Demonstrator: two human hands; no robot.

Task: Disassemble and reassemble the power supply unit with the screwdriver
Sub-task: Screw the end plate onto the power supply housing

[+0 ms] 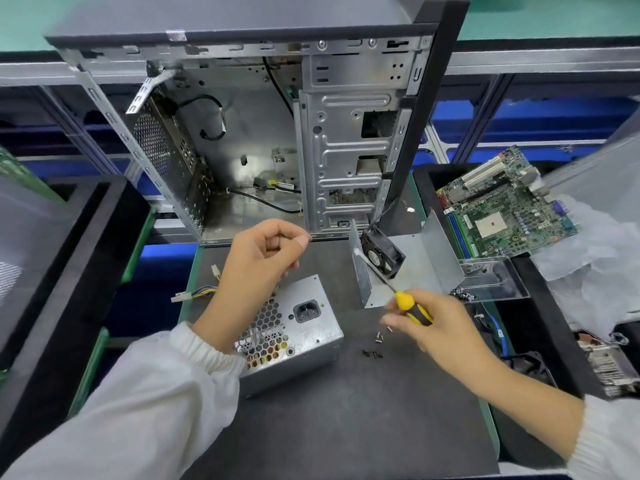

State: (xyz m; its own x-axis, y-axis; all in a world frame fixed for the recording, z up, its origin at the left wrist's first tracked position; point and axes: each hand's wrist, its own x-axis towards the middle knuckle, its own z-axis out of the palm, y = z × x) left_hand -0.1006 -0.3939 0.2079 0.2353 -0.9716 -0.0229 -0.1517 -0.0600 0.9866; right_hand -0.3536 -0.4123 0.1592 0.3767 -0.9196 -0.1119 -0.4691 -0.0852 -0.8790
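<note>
The silver power supply unit lies on the dark mat with its socket and honeycomb grille facing up. Its bent metal cover stands apart to the right, with the black fan leaning inside it. My right hand grips the yellow-and-black screwdriver, whose shaft points up-left toward the fan. My left hand hovers above the unit with its fingers curled; I cannot see whether they pinch anything. Several small screws lie on the mat between the unit and my right hand.
An open computer case stands upright behind the mat. A motherboard lies in a black tray at the right, beside crumpled plastic wrap. Black foam trays sit at the left. The unit's cable bundle trails off the mat's left edge.
</note>
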